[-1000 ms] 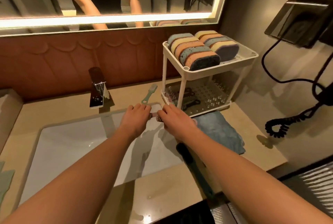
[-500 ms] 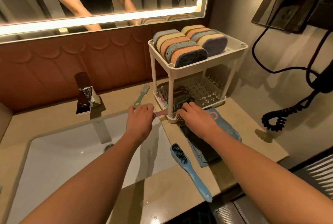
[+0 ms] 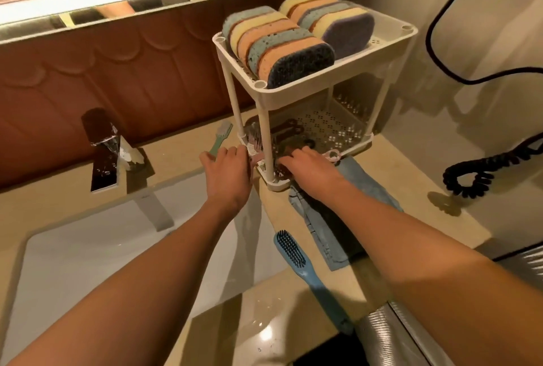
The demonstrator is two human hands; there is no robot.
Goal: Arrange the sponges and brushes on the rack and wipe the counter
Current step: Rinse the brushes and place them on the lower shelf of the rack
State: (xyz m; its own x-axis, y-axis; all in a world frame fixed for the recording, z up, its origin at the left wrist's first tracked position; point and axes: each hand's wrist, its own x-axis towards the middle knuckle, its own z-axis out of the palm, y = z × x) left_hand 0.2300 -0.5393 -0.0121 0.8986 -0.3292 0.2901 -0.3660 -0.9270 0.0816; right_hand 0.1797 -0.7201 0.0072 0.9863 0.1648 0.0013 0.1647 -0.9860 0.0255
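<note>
Change: pink brush has reached the rack, lower shelf.
Grip: left hand pinches it; right hand hold hidden.
Remaining: blue brush, wiping.

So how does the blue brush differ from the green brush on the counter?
The blue brush lies fully in view near the counter's front edge; the green brush lies behind the sink, its handle end hidden by the left hand. The blue brush has dark bristles, the green brush pale ones. Both lie on the counter, outside the rack.
</note>
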